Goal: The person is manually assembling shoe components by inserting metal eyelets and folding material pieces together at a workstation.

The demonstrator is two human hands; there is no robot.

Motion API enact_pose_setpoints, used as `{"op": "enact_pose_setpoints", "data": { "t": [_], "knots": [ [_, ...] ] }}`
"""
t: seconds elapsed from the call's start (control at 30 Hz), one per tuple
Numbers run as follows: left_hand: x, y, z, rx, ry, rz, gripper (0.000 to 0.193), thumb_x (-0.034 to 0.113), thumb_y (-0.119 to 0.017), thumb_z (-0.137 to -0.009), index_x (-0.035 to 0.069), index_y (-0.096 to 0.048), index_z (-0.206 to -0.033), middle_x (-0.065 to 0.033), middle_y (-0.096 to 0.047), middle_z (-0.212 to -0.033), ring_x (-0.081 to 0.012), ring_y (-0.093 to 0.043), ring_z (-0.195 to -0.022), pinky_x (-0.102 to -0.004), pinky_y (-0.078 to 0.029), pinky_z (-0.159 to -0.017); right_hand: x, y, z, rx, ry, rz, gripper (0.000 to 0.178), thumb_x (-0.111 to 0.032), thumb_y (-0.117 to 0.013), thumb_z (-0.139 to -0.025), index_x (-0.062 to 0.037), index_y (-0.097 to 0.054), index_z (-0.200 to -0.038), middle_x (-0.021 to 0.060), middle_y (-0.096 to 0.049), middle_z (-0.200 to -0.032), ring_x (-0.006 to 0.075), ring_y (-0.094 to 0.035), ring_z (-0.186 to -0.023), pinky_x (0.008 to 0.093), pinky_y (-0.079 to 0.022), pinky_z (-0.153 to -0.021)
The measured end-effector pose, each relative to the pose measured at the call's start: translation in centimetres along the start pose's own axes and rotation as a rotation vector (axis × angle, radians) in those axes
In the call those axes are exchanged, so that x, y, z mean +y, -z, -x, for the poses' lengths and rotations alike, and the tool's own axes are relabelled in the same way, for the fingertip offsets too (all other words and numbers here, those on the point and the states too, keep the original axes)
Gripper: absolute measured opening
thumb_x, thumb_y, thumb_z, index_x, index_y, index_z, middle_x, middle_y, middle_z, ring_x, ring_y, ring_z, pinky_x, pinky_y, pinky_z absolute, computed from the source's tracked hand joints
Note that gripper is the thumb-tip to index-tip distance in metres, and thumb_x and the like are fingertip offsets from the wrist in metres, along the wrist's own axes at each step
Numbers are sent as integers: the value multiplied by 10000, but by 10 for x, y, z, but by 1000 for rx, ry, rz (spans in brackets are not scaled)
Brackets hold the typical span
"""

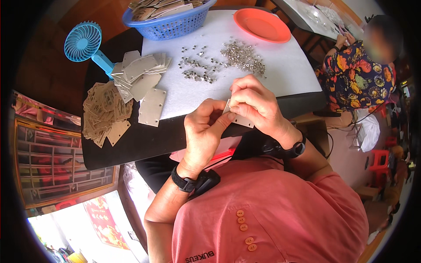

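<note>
Over the table's near edge, my left hand (204, 127) grips a small flat beige plate (243, 121) with tiny holes near its edge, thumb on top. My right hand (258, 105) is closed in a pinch at the plate's upper edge, its fingertips close to the left thumb. Whatever lies between those right fingertips is hidden. Beyond the hands, small shiny metal pieces lie loose on a white sheet (184, 98): a scattered group (199, 70) and a denser silver heap (243, 57).
Left of the hands lie a stack of beige plates (151, 105) and a brown pile of similar pieces (103, 111). A blue handheld fan (83, 41), a blue basket (175, 27) of plates and an orange plate (263, 25) stand farther back. Another person (359, 74) sits at right.
</note>
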State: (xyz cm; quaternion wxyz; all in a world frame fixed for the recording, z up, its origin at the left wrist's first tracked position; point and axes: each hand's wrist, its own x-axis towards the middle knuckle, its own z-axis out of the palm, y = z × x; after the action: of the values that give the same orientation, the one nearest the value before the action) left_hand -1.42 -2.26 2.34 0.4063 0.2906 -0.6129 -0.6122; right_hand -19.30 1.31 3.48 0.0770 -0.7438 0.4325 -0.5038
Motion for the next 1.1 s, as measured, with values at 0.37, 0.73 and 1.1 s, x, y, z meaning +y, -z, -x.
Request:
{"op": "enact_pose_setpoints", "data": {
  "t": [0.37,0.73,1.1],
  "knots": [
    [-1,0,1,12,-18,-37,134,2,-741,-871,-5,-683,-992,0,-680,-795,-33,-559,-682,-186,-461,-604,-2,4,-1,-58,-192,-162,83,-3,-682,-869,-23,-611,-906,63,-536,-950,157,-555,-812,288,-476,-704],
    [-2,-2,1,34,-33,-39,121,-27,-723,-870,-6,-663,-973,-26,-695,-791,-46,-603,-715,-211,-505,-644,-3,1,-1,-98,-240,-173,146,11,-645,-900,15,-620,-1043,78,-599,-945,143,-594,-816,279,-493,-729],
    [10,-12,3,18,-15,-100,92,8,-743,-871,0,-658,-905,7,-641,-740,-30,-537,-669,-203,-455,-600,-5,11,4,-43,-436,-424,110,-44,-634,-906,-9,-634,-1011,28,-591,-901,109,-556,-824,270,-471,-757]
  ]
}}
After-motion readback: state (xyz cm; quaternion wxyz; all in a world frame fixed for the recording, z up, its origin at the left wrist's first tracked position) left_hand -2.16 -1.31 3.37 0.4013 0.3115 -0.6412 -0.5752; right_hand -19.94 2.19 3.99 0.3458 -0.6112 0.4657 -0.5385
